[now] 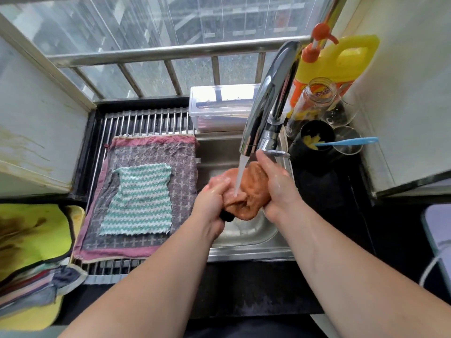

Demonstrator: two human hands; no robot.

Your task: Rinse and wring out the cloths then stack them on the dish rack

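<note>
A wet orange cloth [253, 189] is bunched up over the steel sink [253, 242], under water running from the chrome faucet [266, 98]. My left hand [212, 198] grips its left side and my right hand [275, 184] grips its right side. On the metal dish rack [146, 120] to the left lies a grey cloth with a pink border [180, 167], spread flat. A teal and white striped cloth [141, 201] lies on top of it.
A pile of yellow and striped cloths [31, 242] sits at the left edge. Behind the sink stand a clear plastic box [219, 106], a yellow detergent bottle [341, 59], a jar [314, 98], a black cup [314, 140] holding a blue tool, and glasses [346, 142].
</note>
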